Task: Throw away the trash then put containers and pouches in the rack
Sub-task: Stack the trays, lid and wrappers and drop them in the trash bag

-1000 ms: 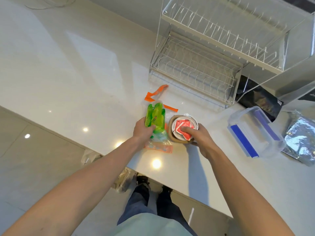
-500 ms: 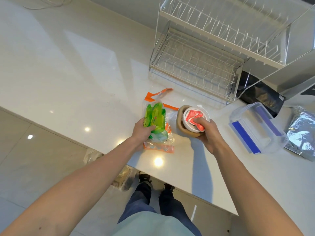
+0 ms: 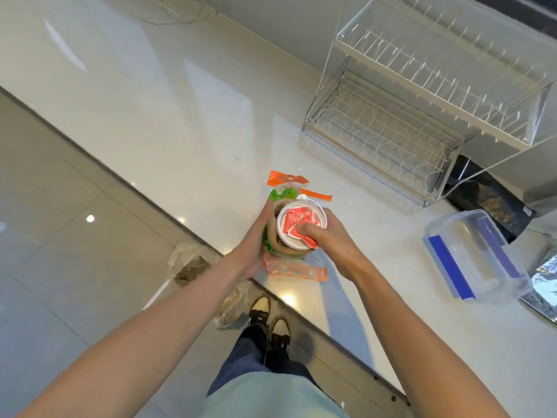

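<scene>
My right hand (image 3: 330, 239) grips a stack of round trash: a brown paper bowl (image 3: 278, 244) with a white cup lid (image 3: 287, 212) on it and a torn red wrapper (image 3: 297, 223) under my thumb, lifted above the counter. My left hand (image 3: 256, 236) holds a green wrapper (image 3: 283, 194) against the stack's left side. A clear zip bag with orange strips (image 3: 297, 271) lies beneath them on the counter. The two-tier wire rack (image 3: 401, 116) stands at the back right, empty.
A clear plastic container with blue clips (image 3: 473, 254) sits at the right, a black pouch (image 3: 488, 200) behind it and a silver foil pouch (image 3: 545, 279) at the frame edge. Plastic bags (image 3: 193, 260) lie on the floor below the counter edge, near my shoes.
My right hand has lifted the bowl stack off the counter and brought it left against the green wrapper in my left hand. The view has tilted toward the floor.
</scene>
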